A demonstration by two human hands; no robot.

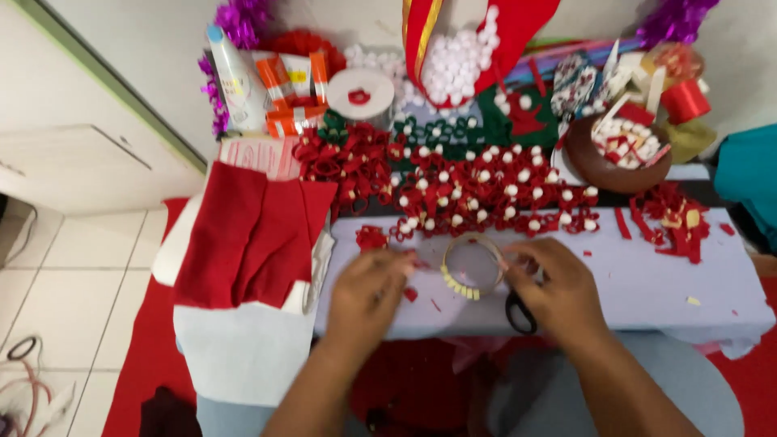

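My left hand (366,296) and my right hand (555,290) meet over a low table with a pale lavender top (647,275). Between them is a roll of clear tape (473,265), a ring with a yellowish edge; my right fingers pinch its right side. My left fingertips hold a small red piece (413,260) beside the ring's left side. Black scissors handles (520,312) show under my right hand. Behind the ring lies a heap of red felt flowers with white pompom centres (486,194).
Folded red felt (251,239) on white felt (239,348) lies at the left. A brown bowl (615,166) of scraps, glue bottles (279,89), a white pompom pile (457,65) and red scraps (672,222) crowd the back and right. Tiled floor and cables are at far left.
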